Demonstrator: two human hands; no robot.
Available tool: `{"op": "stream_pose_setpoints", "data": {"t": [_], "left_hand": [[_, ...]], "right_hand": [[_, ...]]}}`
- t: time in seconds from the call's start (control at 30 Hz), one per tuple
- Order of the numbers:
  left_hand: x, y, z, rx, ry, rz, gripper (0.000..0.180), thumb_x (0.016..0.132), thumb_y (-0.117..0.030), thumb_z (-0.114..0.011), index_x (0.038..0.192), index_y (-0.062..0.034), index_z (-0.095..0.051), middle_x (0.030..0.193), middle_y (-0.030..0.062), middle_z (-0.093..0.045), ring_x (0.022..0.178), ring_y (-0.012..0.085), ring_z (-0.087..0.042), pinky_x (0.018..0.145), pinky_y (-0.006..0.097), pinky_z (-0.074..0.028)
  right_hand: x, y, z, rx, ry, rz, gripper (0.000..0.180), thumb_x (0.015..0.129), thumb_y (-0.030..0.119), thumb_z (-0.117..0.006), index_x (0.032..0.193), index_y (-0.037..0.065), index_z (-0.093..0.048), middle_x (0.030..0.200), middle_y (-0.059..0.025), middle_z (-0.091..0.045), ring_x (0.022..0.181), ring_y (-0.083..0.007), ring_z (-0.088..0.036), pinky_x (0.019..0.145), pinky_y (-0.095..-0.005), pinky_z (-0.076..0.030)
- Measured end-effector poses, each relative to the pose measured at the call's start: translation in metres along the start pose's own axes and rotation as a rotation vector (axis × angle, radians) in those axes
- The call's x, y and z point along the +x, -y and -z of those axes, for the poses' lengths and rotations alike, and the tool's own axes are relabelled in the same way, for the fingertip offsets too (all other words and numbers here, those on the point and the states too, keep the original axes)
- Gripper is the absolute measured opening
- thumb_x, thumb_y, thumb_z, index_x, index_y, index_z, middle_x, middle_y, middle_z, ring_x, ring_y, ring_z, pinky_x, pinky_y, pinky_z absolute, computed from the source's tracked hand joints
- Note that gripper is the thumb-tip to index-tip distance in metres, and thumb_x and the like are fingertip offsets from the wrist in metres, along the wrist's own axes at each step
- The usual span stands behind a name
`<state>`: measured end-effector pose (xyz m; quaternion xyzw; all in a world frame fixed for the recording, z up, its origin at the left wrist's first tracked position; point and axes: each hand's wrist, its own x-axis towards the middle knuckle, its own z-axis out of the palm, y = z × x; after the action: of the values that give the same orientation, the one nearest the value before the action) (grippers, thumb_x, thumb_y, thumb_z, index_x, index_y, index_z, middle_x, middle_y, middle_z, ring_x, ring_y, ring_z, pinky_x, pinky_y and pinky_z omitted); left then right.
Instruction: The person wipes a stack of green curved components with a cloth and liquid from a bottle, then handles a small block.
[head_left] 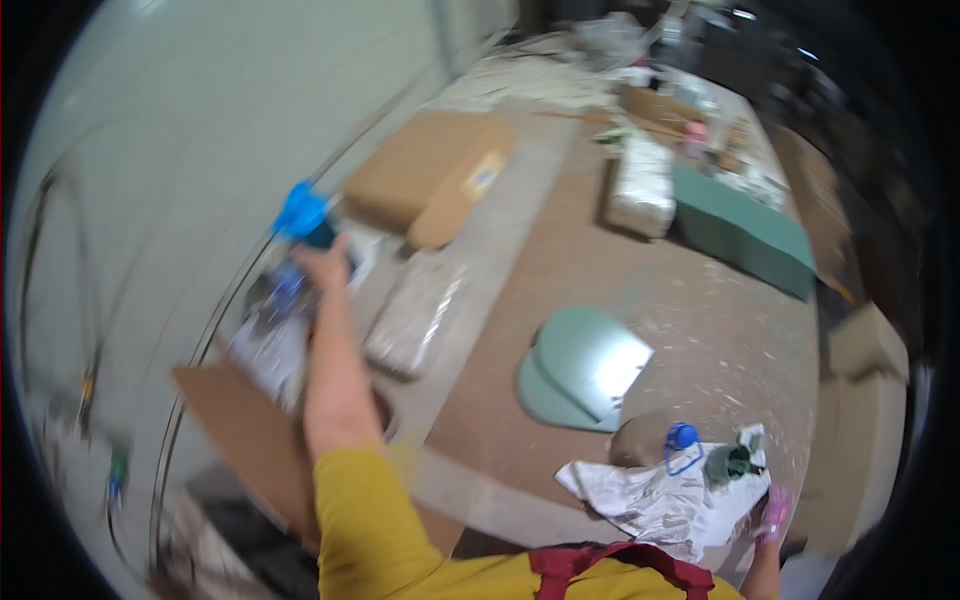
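Observation:
My bare left hand [322, 262] is stretched out to the far left of the table. Its fingers close around a dark container, with a bright blue piece [302, 210] at its top; motion blur hides the exact kind. Low at the right, my right hand [773, 512] in a pink glove rests by the table edge, against a crumpled white cloth [640, 495]. Blur keeps its fingers unclear. On or by the cloth are a blue cap with a handle loop [682, 440] and a dark green object [728, 463]. Two overlapping pale green rounded panels [580, 370] lie beyond.
A cardboard box [430, 170] and a plastic-wrapped packet [415, 315] lie at the left. Clear plastic bags [270, 345] and a cardboard flap [245, 440] are near my left arm. Farther off are a white wrapped bundle [642, 185] and a long green block [745, 235].

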<state>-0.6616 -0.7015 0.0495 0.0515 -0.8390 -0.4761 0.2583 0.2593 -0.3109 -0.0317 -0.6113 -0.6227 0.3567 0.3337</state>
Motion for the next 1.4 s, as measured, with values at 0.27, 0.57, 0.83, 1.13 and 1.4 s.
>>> {"op": "stream_pose_setpoints", "data": {"t": [0.27,0.57,0.83,1.13,1.4], "left_hand": [[0.017,0.034,-0.017,-0.009,-0.132,-0.075,0.084,0.067,-0.041,-0.083,0.12,0.0091,-0.041,0.113,0.0259,-0.057,0.103,0.0367,-0.058,0.091,0.042,-0.043],[0.019,0.039,-0.026,-0.086,-0.034,-0.007,0.088,0.073,-0.036,-0.08,0.132,0.009,-0.033,0.126,0.0271,-0.049,0.114,0.0383,-0.051,0.098,0.042,-0.038],[0.018,0.034,-0.028,-0.059,-0.014,0.035,0.097,0.07,-0.036,-0.082,0.136,0.01,-0.028,0.13,0.0275,-0.046,0.116,0.039,-0.048,0.101,0.043,-0.036],[0.015,0.014,-0.003,-0.197,0.01,-0.121,0.057,0.067,-0.027,-0.084,0.103,0.0088,-0.057,0.103,0.0212,-0.063,0.091,0.0333,-0.061,0.084,0.042,-0.047],[0.038,0.013,0.012,-0.159,0.09,-0.208,0.084,0.059,-0.02,-0.086,0.126,0.0046,-0.043,0.119,0.0236,-0.055,0.113,0.0358,-0.053,0.098,0.04,-0.04]], "right_hand": [[0.0,-0.002,-0.018,-0.01,-0.139,-0.091,0.027,0.085,0.017,-0.061,0.062,0.006,-0.053,0.052,-0.0002,-0.046,0.042,-0.0101,-0.042,0.039,-0.0282,-0.034],[0.0,0.006,-0.022,0.029,-0.201,-0.151,0.026,0.085,0.017,-0.06,0.062,0.008,-0.051,0.052,0.0008,-0.047,0.04,-0.0103,-0.043,0.035,-0.0271,-0.033],[-0.015,0.027,-0.023,-0.02,-0.22,-0.137,0.024,0.085,0.018,-0.061,0.064,0.008,-0.054,0.054,0.0,-0.049,0.042,-0.0112,-0.044,0.038,-0.028,-0.034],[0.019,-0.04,-0.001,-0.896,-0.055,0.401,0.008,0.072,0.006,-0.054,0.079,0.006,-0.058,0.077,-0.0169,-0.058,0.077,-0.0356,-0.056,0.066,-0.0442,-0.044],[0.039,-0.067,0.019,-0.22,-0.154,-0.089,0.013,0.085,0.008,-0.05,0.086,0.003,-0.062,0.086,-0.0189,-0.06,0.08,-0.0339,-0.057,0.069,-0.0461,-0.044]]}}
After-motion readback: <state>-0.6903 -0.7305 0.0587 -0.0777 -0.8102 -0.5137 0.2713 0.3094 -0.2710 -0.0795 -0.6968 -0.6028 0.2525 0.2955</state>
